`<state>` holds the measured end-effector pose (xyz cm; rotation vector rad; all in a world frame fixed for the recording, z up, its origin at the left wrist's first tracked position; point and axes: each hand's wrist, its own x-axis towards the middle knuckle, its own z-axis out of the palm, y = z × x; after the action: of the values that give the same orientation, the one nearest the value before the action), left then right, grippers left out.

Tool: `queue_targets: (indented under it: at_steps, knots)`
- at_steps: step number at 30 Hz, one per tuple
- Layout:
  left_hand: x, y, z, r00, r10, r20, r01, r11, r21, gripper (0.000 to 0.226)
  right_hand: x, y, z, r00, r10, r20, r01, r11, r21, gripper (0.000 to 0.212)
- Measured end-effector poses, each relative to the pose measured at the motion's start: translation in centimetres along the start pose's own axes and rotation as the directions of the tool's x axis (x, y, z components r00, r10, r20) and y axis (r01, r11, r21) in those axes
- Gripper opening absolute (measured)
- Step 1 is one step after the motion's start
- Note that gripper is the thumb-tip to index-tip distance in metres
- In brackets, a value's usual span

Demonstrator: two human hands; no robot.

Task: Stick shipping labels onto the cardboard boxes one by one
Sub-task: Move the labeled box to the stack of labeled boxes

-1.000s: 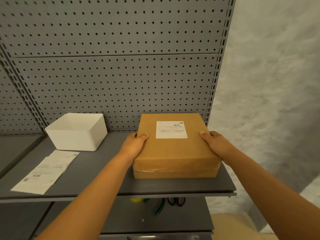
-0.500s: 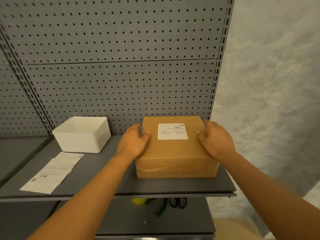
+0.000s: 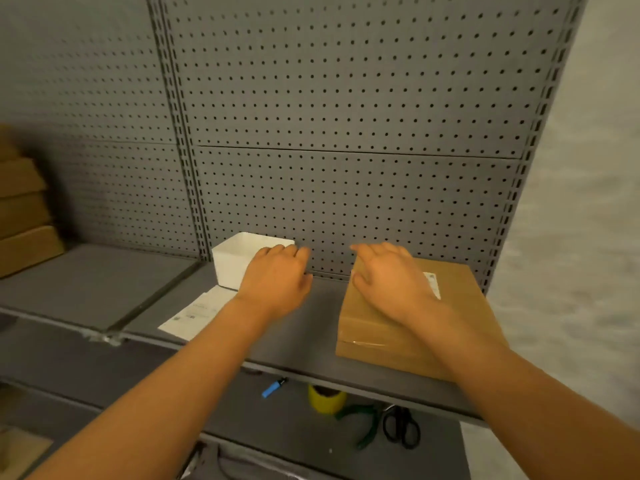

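A brown cardboard box [image 3: 464, 317] lies at the right end of the grey shelf [image 3: 298, 327], a white shipping label [image 3: 433, 284] stuck on its top. My right hand [image 3: 391, 278] hovers over the box's left part, fingers spread, covering most of the label. My left hand [image 3: 277, 278] is off the box, empty, above the bare shelf to its left. Loose white labels [image 3: 197, 313] lie on the shelf left of my left wrist. More cardboard boxes [image 3: 24, 216] are stacked at the far left.
A white bin [image 3: 235, 261] stands against the pegboard behind my left hand. On the lower shelf lie a blue marker [image 3: 273, 388], a yellow tape roll [image 3: 325, 400], green pliers [image 3: 363, 422] and black scissors [image 3: 401, 427]. A light wall is at the right.
Both hands have let go of the box's sides and moved left. The view has swung left, bringing the stack of boxes into sight. The box stays on the shelf.
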<state>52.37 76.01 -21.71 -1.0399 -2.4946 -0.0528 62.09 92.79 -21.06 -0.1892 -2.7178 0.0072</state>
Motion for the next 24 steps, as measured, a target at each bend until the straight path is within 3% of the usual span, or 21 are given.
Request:
queue_targets:
  at_steps: [11,24]
  knots:
    - [-4.3,-11.7,-2.5,0.985,-0.158,-0.068,0.164,0.983,0.082,0.048,5.9,-11.9,0.8,0.985,-0.167,-0.039,0.169,0.984,0.054,0.047]
    - [-5.6,-33.2,-2.2,0.989,-0.121,-0.084,0.13,0.985,0.111,0.052,16.6,-27.9,5.1,0.993,-0.097,-0.061,0.103,0.988,0.114,0.051]
